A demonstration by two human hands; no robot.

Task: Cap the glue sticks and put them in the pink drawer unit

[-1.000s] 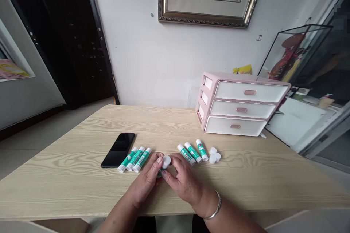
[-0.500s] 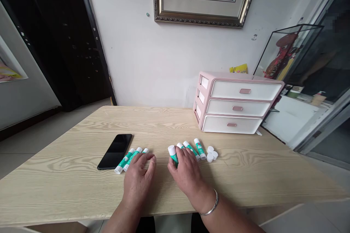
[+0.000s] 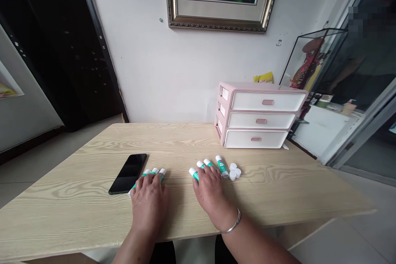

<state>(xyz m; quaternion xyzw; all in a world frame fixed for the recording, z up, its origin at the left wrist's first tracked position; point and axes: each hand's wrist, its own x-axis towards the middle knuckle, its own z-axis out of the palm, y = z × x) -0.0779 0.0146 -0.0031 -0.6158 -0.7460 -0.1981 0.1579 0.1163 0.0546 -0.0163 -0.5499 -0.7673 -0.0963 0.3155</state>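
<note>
Three green-and-white glue sticks (image 3: 162,173) lie side by side on the table's left half. My left hand (image 3: 149,200) rests over them, its fingers closed across the row and its thumb on the right side; it hides most of their bodies. My right hand (image 3: 210,189) is closed over another row of glue sticks (image 3: 208,162), with white ends showing past the fingers. At that row's left edge, a glue stick (image 3: 194,173) lies against my thumb side. One more glue stick (image 3: 222,166) lies just right of my right fingers, mostly uncovered.
Three small white caps (image 3: 234,172) sit grouped right of the glue sticks. A black phone (image 3: 128,174) lies beside my left hand. At the back right of the wooden table (image 3: 173,142) stands a pink-and-white drawer unit (image 3: 260,121), a yellow packet (image 3: 264,77) behind its top.
My right hand has lowered the raised glue stick to lie at the left of its row. My left hand has moved left and down onto its three glue sticks. The view has shifted slightly.
</note>
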